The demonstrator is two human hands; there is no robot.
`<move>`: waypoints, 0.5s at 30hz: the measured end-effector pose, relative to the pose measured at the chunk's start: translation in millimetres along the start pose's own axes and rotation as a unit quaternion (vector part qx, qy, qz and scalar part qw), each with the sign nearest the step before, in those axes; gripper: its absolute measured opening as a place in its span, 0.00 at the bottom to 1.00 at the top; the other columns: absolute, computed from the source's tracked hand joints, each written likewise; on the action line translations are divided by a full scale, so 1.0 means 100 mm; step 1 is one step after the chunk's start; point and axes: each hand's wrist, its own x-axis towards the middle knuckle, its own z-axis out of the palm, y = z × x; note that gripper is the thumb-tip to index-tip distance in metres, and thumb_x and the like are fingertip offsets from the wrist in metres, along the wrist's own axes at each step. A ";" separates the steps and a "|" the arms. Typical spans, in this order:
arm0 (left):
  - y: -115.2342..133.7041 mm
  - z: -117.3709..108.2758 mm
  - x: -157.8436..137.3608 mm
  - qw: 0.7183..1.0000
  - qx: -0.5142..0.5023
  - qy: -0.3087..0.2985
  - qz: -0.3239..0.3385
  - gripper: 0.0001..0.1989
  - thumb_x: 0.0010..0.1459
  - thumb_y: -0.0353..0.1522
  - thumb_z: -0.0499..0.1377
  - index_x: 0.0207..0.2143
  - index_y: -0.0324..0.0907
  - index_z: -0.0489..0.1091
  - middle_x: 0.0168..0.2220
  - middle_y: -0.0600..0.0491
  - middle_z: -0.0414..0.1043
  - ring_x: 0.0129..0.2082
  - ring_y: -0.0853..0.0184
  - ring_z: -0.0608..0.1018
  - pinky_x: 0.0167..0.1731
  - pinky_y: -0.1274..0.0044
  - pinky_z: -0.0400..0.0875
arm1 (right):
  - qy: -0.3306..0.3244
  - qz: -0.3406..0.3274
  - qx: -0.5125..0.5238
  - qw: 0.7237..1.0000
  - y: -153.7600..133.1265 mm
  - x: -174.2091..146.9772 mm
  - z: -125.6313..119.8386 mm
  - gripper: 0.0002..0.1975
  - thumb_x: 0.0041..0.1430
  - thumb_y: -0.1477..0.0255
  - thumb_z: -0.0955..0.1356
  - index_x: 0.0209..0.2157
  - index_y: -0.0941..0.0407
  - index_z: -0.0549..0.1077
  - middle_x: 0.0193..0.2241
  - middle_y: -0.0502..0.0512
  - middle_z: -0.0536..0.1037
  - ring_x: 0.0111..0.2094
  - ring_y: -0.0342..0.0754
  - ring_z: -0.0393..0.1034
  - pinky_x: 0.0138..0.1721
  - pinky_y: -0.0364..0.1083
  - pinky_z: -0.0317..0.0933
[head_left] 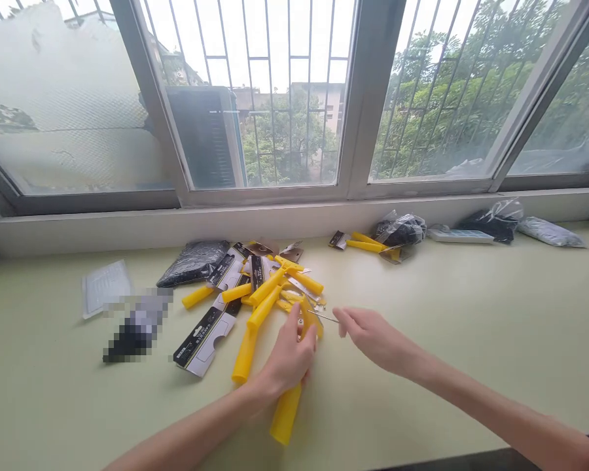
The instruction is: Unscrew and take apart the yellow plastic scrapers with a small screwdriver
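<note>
My left hand (287,356) is closed around a yellow scraper (286,417). Its thick handle sticks out below my palm toward the near edge, and its head shows above my fingers. My right hand (368,331) pinches a thin metal rod (324,317), whose tip meets the scraper's head. The rod's grip end is hidden by my fingers, so its exact kind cannot be told. Just beyond my left hand lies a heap of yellow scrapers (267,288), mixed with blades. A black-and-white cardboard packaging sleeve (209,333) rests left of it.
Behind the heap is a black plastic bag (194,261); a clear plastic tray (107,288) and a blurred-out item (140,327) lie left. More yellow handles (366,243), a bagged dark bundle (401,229) and other packets line the sill under barred windows. The pale green tabletop (471,314) spreads right.
</note>
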 end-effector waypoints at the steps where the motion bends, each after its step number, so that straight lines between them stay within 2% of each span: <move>1: -0.02 0.00 -0.01 1.000 0.013 0.003 0.010 0.35 0.68 0.42 0.52 0.71 0.52 0.39 0.30 0.59 0.61 0.13 0.76 0.63 0.10 0.83 0.61 | -0.068 0.090 0.095 0.989 0.00 -0.02 0.04 0.25 0.70 0.52 0.53 0.24 0.52 0.60 0.15 0.41 0.50 0.16 0.41 0.40 0.19 0.43 0.41; 2: -0.03 0.00 -0.01 0.999 0.026 0.004 0.019 0.35 0.68 0.42 0.52 0.71 0.52 0.40 0.30 0.58 0.61 0.13 0.76 0.63 0.10 0.83 0.62 | -0.128 0.145 0.171 0.966 0.00 -0.03 0.05 0.25 0.68 0.49 0.54 0.24 0.52 0.58 0.16 0.39 0.47 0.17 0.40 0.37 0.18 0.42 0.39; 3: -0.04 0.00 -0.01 0.999 0.040 0.004 0.027 0.34 0.68 0.42 0.51 0.71 0.52 0.41 0.30 0.58 0.62 0.13 0.76 0.64 0.10 0.83 0.62 | -0.160 0.170 0.218 0.948 0.01 -0.03 0.06 0.25 0.67 0.48 0.56 0.24 0.51 0.57 0.16 0.38 0.45 0.17 0.40 0.34 0.18 0.42 0.38; 4: -0.04 -0.01 -0.02 0.998 0.054 0.004 0.033 0.33 0.68 0.42 0.51 0.71 0.52 0.43 0.30 0.58 0.62 0.13 0.76 0.64 0.10 0.83 0.62 | -0.156 0.164 0.233 0.946 0.02 -0.02 0.05 0.25 0.66 0.47 0.57 0.25 0.51 0.56 0.17 0.38 0.45 0.18 0.40 0.34 0.18 0.42 0.38; 5: -0.04 -0.02 -0.02 0.997 0.065 0.002 0.038 0.32 0.69 0.42 0.51 0.71 0.51 0.44 0.30 0.57 0.63 0.13 0.75 0.64 0.10 0.83 0.62 | -0.119 0.126 0.209 0.962 0.03 -0.02 0.05 0.24 0.66 0.48 0.58 0.25 0.51 0.56 0.17 0.39 0.46 0.18 0.40 0.35 0.19 0.42 0.38; 7: -0.03 -0.03 -0.02 0.996 0.077 -0.004 0.046 0.31 0.69 0.43 0.50 0.70 0.51 0.46 0.31 0.56 0.64 0.13 0.75 0.65 0.09 0.83 0.61 | 0.000 -0.020 0.059 0.998 0.06 -0.02 0.03 0.24 0.68 0.52 0.59 0.24 0.52 0.58 0.17 0.42 0.50 0.19 0.41 0.39 0.21 0.44 0.39; 8: -0.02 -0.04 -0.02 0.996 0.076 -0.005 0.049 0.31 0.69 0.43 0.50 0.70 0.51 0.46 0.31 0.57 0.64 0.13 0.74 0.65 0.09 0.82 0.61 | 0.054 -0.110 -0.042 0.992 0.08 -0.03 0.03 0.23 0.70 0.56 0.59 0.23 0.53 0.60 0.17 0.44 0.54 0.20 0.42 0.42 0.22 0.45 0.39; 10: 0.00 -0.05 -0.02 0.997 0.065 -0.007 0.046 0.31 0.69 0.42 0.50 0.70 0.50 0.45 0.30 0.58 0.62 0.13 0.75 0.64 0.09 0.82 0.60 | 0.113 -0.264 -0.222 0.932 0.12 -0.04 0.03 0.20 0.72 0.66 0.59 0.24 0.54 0.64 0.19 0.49 0.61 0.22 0.44 0.48 0.24 0.47 0.40; 11: 0.00 -0.04 -0.03 0.997 0.057 -0.011 0.042 0.32 0.69 0.42 0.50 0.71 0.50 0.44 0.30 0.58 0.61 0.12 0.75 0.64 0.09 0.83 0.60 | 0.120 -0.305 -0.279 0.903 0.14 -0.05 0.04 0.19 0.72 0.69 0.59 0.25 0.55 0.66 0.21 0.50 0.64 0.23 0.45 0.51 0.25 0.48 0.41; 12: 0.00 -0.04 -0.03 0.998 0.048 -0.017 0.037 0.32 0.69 0.41 0.50 0.71 0.49 0.43 0.29 0.59 0.61 0.12 0.75 0.63 0.10 0.83 0.60 | 0.125 -0.320 -0.308 0.887 0.16 -0.06 0.04 0.19 0.72 0.71 0.58 0.26 0.55 0.68 0.22 0.52 0.66 0.24 0.45 0.53 0.26 0.48 0.42; 13: 0.00 -0.03 -0.03 0.998 0.038 -0.024 0.032 0.33 0.69 0.41 0.50 0.71 0.48 0.41 0.29 0.59 0.60 0.12 0.76 0.63 0.10 0.83 0.60 | 0.136 -0.307 -0.309 0.890 0.16 -0.07 0.04 0.19 0.73 0.70 0.58 0.27 0.55 0.70 0.23 0.52 0.67 0.25 0.45 0.55 0.26 0.47 0.44; 14: 0.00 -0.03 -0.03 0.999 0.030 -0.031 0.028 0.34 0.69 0.40 0.50 0.71 0.48 0.40 0.29 0.59 0.60 0.12 0.76 0.63 0.10 0.83 0.60 | 0.143 -0.267 -0.282 0.910 0.16 -0.08 0.04 0.19 0.73 0.67 0.58 0.28 0.55 0.70 0.24 0.52 0.67 0.25 0.45 0.56 0.27 0.46 0.45; 15: 0.00 -0.02 -0.03 0.999 0.024 -0.036 0.025 0.35 0.68 0.40 0.51 0.72 0.48 0.39 0.29 0.60 0.60 0.12 0.76 0.62 0.10 0.83 0.60 | 0.133 -0.204 -0.228 0.943 0.15 -0.09 0.04 0.21 0.73 0.63 0.58 0.28 0.55 0.70 0.23 0.51 0.66 0.25 0.45 0.56 0.27 0.46 0.46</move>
